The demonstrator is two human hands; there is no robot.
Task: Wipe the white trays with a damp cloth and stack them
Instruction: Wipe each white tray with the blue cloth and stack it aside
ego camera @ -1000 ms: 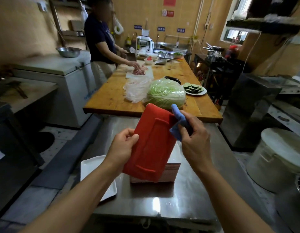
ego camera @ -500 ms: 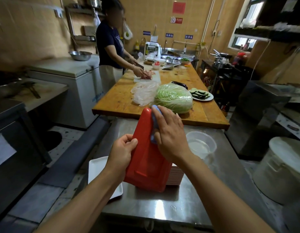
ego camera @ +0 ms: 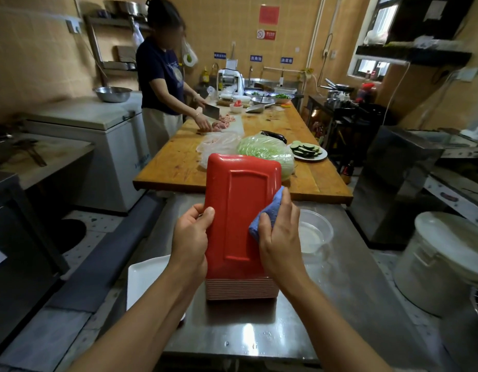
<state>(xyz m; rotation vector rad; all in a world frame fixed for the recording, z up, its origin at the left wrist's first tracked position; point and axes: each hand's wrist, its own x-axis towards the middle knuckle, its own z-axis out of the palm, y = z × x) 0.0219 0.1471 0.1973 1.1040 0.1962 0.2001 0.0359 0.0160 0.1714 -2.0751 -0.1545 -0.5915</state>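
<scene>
Red-backed tray upright over the stack, cloth at its edge

We see a rectangular tray (ego camera: 241, 210) with glossy red underside facing us, standing on end above a stack of like trays (ego camera: 241, 289); a crumpled blue cloth (ego camera: 267, 214) touches its right edge; one flat white rectangular tray (ego camera: 145, 283) lies left of the stack.

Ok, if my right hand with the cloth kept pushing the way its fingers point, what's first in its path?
Probably the red tray: the right hand already presses the blue cloth against its right edge, fingers aimed leftward into it.
</scene>
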